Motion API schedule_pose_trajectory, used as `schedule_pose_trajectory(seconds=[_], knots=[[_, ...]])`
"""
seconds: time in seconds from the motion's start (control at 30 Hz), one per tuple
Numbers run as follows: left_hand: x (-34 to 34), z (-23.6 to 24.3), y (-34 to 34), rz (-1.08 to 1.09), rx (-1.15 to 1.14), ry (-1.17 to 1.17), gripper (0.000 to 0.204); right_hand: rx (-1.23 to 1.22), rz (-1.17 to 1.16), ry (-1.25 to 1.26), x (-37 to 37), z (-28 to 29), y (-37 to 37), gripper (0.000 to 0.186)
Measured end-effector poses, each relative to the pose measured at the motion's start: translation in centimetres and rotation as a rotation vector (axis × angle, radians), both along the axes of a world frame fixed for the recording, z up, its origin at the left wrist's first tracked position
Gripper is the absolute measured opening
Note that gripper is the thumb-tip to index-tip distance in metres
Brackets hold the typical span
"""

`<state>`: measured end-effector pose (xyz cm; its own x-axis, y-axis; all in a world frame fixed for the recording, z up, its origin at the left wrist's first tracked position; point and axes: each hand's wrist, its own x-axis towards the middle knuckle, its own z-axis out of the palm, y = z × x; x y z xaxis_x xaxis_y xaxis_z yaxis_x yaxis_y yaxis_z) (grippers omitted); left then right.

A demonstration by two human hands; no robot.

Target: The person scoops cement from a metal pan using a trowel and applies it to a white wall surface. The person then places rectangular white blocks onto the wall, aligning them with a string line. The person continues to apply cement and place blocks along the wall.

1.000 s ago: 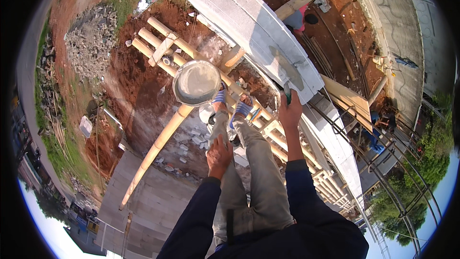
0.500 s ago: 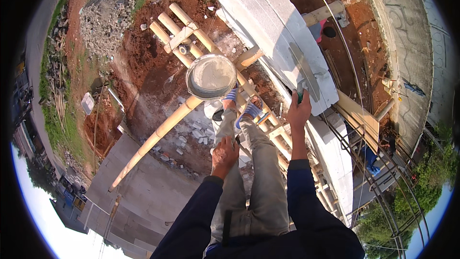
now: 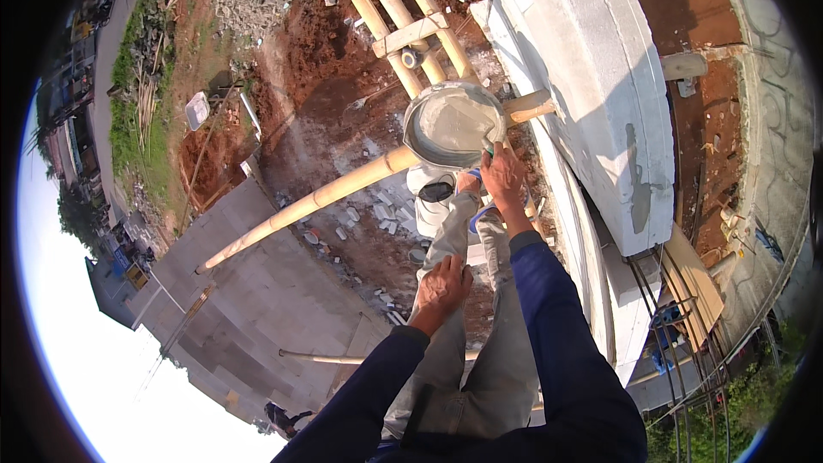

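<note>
My right hand [image 3: 506, 173] is closed on a trowel's green handle [image 3: 488, 154] at the near edge of a round metal pan [image 3: 413, 133] of grey mortar [image 3: 453, 116], which sits on bamboo poles. The trowel's blade is hard to make out. My left hand [image 3: 442, 290] lies on my left leg with curled fingers; what is under them, if anything, is hidden. To the right stands a white block wall [image 3: 583, 60] with a grey mortar smear [image 3: 638, 189] on its side. My sandaled feet show below the pan.
A long bamboo pole [image 3: 309, 206] slants down left from the pan. Bamboo scaffolding [image 3: 416, 30] stands beyond it. Rubble and red soil lie below, beside a grey panelled surface [image 3: 214, 317]. Bent rebar [image 3: 677, 360] and a plywood board [image 3: 699, 300] are at the lower right.
My right hand has moved left from the smeared wall to the pan with the trowel. My left hand stays on my leg. The view has swung, shifting the wall rightward.
</note>
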<state>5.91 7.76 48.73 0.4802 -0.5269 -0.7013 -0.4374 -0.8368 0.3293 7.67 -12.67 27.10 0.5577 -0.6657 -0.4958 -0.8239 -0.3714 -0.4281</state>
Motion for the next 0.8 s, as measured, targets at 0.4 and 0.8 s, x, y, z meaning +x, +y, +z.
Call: schedule_pose_trajectory(seconds=[0.4,0.8], knots=[[1.1,0.6,-1.3,-0.097,-0.003,-0.007,0.032,0.265,-0.175,-0.316,-7.4,-12.2,4.1,0.036],[0.2,0.1,-2.0,-0.104,-0.003,-0.033,0.034,0.351,-0.572,-0.107,-17.1,22.4,-3.4,0.036]])
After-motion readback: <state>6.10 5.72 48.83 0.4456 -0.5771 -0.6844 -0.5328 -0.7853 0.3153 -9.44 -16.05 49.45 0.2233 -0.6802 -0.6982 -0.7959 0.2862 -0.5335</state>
